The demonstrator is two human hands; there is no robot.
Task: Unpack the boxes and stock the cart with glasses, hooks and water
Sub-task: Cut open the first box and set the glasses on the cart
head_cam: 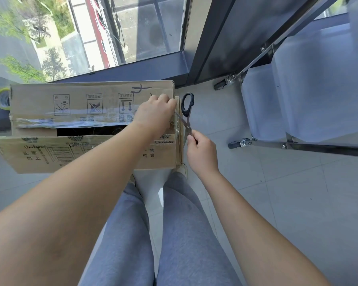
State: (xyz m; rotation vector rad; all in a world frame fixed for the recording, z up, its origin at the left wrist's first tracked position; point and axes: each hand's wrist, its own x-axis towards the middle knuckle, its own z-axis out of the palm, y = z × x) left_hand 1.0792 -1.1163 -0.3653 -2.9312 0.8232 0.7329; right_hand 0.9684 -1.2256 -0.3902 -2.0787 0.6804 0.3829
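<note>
A brown cardboard box (pixel 87 153) lies on the floor in front of my legs, its taped top seam split open along a dark gap. Black-handled scissors (pixel 188 104) stand spread apart at the box's right end. My left hand (pixel 155 116) curls over that end, and one arm of the scissors runs in under its fingers. My right hand (pixel 201 153) pinches the lower metal tip of the scissors beside the box's right edge. What is inside the box is hidden.
A metal cart (pixel 287 144) on castors stands at the right, carrying translucent white bins (pixel 318 89). A roll of tape (pixel 2 98) sits behind the box's left corner. A floor-length window and dark frame (pixel 205 48) run close behind the box. Grey floor tiles spread to the right.
</note>
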